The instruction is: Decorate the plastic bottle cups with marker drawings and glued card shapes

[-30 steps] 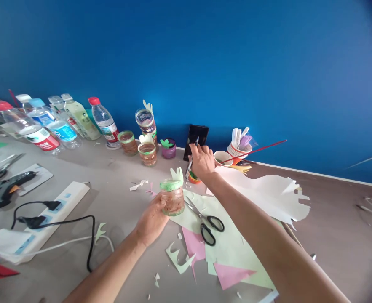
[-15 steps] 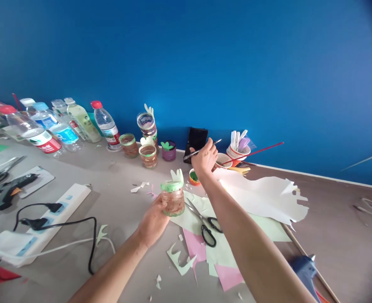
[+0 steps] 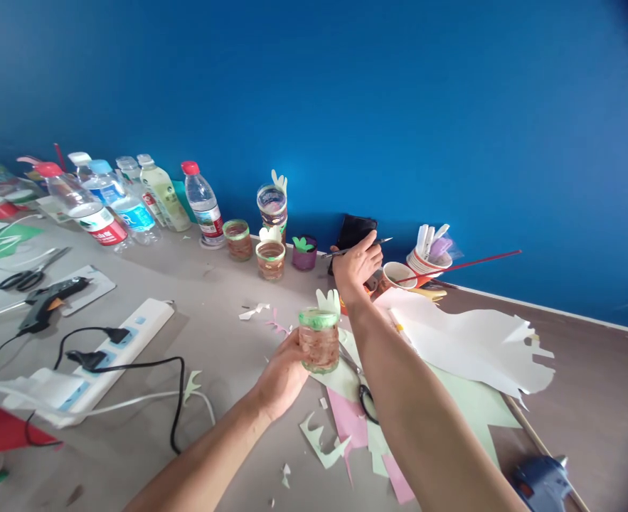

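Observation:
My left hand is closed round the side of a clear plastic cup painted brown, with a green rim and a pale green paper cutout standing up from it. Further off, my right hand grips a thin paintbrush, which lies crosswise through the fingers. Just behind that hand, a black phone-like slab leans at the wall. My right wrist covers most of a small orange paint pot. Scissors on green paper are partly hidden by my right forearm.
Painted cups, a purple cup and several bottles line the wall. A power strip with cords and a black glue gun lie left. Paper cups, white paper and a blue glue gun are right.
The view has swung left, so everything appears further right. My right hand has shifted slightly left against the table, and its wrist now covers the paint pot. Both hands keep their holds.

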`<state>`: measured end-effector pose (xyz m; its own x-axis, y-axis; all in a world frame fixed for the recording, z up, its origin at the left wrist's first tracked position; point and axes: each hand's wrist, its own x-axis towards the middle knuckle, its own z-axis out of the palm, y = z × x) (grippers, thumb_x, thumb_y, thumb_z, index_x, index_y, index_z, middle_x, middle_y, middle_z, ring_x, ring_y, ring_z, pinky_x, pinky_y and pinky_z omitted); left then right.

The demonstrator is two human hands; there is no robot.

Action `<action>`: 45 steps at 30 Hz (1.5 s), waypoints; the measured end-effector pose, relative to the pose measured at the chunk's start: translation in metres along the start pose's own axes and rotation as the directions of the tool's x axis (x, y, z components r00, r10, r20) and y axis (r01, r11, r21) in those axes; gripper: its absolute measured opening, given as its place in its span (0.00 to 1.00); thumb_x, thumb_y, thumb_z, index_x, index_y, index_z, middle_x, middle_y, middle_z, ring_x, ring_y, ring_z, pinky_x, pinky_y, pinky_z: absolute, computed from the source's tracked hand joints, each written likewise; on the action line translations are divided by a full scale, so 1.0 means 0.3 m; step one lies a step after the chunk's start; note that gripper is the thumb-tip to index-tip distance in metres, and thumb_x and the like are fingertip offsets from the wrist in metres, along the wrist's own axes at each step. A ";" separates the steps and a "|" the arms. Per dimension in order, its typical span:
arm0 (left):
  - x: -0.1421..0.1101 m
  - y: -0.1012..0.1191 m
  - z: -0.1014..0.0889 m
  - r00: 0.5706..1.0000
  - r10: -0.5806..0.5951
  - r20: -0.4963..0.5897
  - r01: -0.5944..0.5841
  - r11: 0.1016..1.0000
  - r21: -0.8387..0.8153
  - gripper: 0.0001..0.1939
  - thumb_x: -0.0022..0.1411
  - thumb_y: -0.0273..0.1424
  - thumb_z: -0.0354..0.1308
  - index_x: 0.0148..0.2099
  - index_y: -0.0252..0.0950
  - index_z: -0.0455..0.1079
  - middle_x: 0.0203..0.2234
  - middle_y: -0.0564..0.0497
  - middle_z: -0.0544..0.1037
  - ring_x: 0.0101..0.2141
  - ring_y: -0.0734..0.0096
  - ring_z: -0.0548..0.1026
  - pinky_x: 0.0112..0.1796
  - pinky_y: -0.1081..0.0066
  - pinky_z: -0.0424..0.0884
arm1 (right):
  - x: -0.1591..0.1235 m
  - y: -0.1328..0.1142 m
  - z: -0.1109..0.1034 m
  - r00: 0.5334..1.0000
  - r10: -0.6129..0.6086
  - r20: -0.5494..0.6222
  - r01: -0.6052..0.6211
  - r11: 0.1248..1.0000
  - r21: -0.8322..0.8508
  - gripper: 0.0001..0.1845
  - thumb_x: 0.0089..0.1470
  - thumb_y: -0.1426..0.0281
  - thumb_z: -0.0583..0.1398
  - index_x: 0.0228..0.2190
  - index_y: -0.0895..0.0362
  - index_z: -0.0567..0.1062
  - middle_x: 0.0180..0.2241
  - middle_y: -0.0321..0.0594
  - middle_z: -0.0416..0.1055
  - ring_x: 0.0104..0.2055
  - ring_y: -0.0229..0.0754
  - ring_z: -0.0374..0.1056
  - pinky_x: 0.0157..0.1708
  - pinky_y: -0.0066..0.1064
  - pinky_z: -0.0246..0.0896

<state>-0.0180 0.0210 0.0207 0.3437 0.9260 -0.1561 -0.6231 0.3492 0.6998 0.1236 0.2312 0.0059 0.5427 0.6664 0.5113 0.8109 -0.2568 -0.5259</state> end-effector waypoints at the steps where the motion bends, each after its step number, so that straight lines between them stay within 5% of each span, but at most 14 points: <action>1: -0.001 -0.002 -0.002 1.000 0.001 0.000 -0.001 1.000 -0.001 0.18 0.51 0.29 0.62 0.46 0.35 0.77 0.44 0.43 0.79 0.46 0.58 0.73 0.47 0.63 0.64 | 0.001 -0.001 0.003 1.000 -0.003 -0.006 0.003 1.000 0.006 0.50 0.49 0.60 0.66 0.64 0.69 0.52 0.50 0.66 0.62 0.52 0.65 0.58 0.52 0.54 0.52; 21: -0.004 0.004 0.009 0.999 -0.004 -0.038 0.003 1.000 -0.009 0.20 0.47 0.26 0.63 0.45 0.36 0.78 0.44 0.45 0.81 0.46 0.58 0.74 0.46 0.64 0.66 | 0.015 -0.033 -0.008 0.996 0.086 0.018 -0.087 0.995 0.059 0.42 0.47 0.68 0.65 0.59 0.70 0.57 0.46 0.66 0.62 0.49 0.65 0.61 0.50 0.57 0.53; 30: -0.003 -0.001 0.005 0.998 0.033 0.057 -0.033 0.999 0.004 0.17 0.52 0.31 0.64 0.46 0.35 0.77 0.43 0.45 0.80 0.45 0.58 0.74 0.47 0.62 0.64 | 0.001 0.011 -0.107 0.996 -0.084 0.019 0.083 0.996 0.037 0.42 0.53 0.67 0.61 0.63 0.70 0.53 0.54 0.68 0.61 0.57 0.64 0.56 0.56 0.55 0.46; 32: -0.001 -0.007 0.002 0.995 0.043 0.092 -0.044 0.999 0.003 0.17 0.54 0.33 0.65 0.46 0.35 0.77 0.43 0.45 0.80 0.45 0.58 0.73 0.48 0.61 0.63 | -0.011 0.048 -0.150 0.967 -0.247 0.057 0.246 0.969 0.018 0.37 0.56 0.69 0.58 0.63 0.68 0.53 0.55 0.64 0.62 0.58 0.61 0.55 0.57 0.51 0.46; 36: -0.001 -0.017 -0.006 0.991 0.053 0.121 -0.053 0.999 -0.002 0.17 0.57 0.35 0.63 0.49 0.34 0.76 0.43 0.44 0.79 0.44 0.59 0.73 0.45 0.63 0.63 | -0.031 0.126 -0.208 0.811 -0.538 0.231 0.548 0.836 0.021 0.27 0.61 0.66 0.55 0.59 0.64 0.63 0.50 0.55 0.70 0.55 0.57 0.58 0.54 0.43 0.51; 42: 0.001 -0.011 -0.009 0.994 0.052 0.099 -0.053 0.998 0.014 0.18 0.57 0.36 0.64 0.49 0.35 0.76 0.43 0.45 0.79 0.44 0.60 0.73 0.46 0.63 0.64 | -0.019 0.166 -0.205 0.659 -0.637 0.401 0.677 0.734 0.053 0.16 0.62 0.74 0.52 0.48 0.56 0.74 0.34 0.45 0.77 0.42 0.49 0.66 0.41 0.34 0.53; 45: 0.005 -0.007 -0.007 0.995 0.054 0.086 -0.056 0.998 0.015 0.19 0.56 0.37 0.65 0.49 0.35 0.76 0.45 0.44 0.79 0.47 0.57 0.73 0.48 0.61 0.64 | 0.004 0.156 -0.196 0.631 -0.639 0.440 0.695 0.717 0.046 0.16 0.58 0.78 0.53 0.45 0.56 0.75 0.32 0.45 0.77 0.39 0.48 0.67 0.38 0.34 0.52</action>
<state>-0.0176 0.0219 0.0177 0.3685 0.9279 -0.0576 -0.6305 0.2950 0.7179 0.1750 0.1788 0.0218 -0.2727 0.8924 0.3596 0.9488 0.3114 -0.0532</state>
